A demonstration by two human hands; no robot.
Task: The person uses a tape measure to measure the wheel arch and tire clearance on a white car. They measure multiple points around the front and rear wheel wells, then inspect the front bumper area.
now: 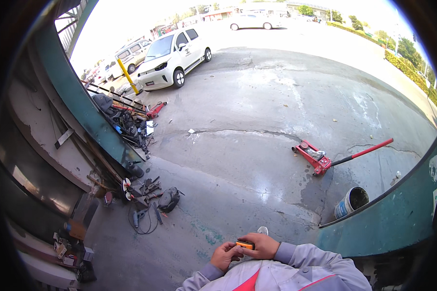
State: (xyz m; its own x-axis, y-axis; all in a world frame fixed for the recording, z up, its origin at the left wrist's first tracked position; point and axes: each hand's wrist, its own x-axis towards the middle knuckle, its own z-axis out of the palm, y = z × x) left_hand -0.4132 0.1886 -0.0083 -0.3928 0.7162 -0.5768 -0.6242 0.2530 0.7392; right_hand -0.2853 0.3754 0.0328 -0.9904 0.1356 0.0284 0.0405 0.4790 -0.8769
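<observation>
Close in front of my body, at the lower middle of the head view, both hands meet on a small orange-and-black boxy object. Its exact kind is too small to make out. My right hand is closed around its right side, the fingers covering part of it. From the left, my left hand pinches its near left edge with thumb and fingertips. Both forearms, in grey sleeves, come in from the lower edge. The tip of a light shoe shows just beyond the hands.
A red floor jack with a long handle lies ahead right, near a bucket by the green wall. Cabled tools and a dark bag sit on the floor to the left. Scrap parts and a white car are farther off.
</observation>
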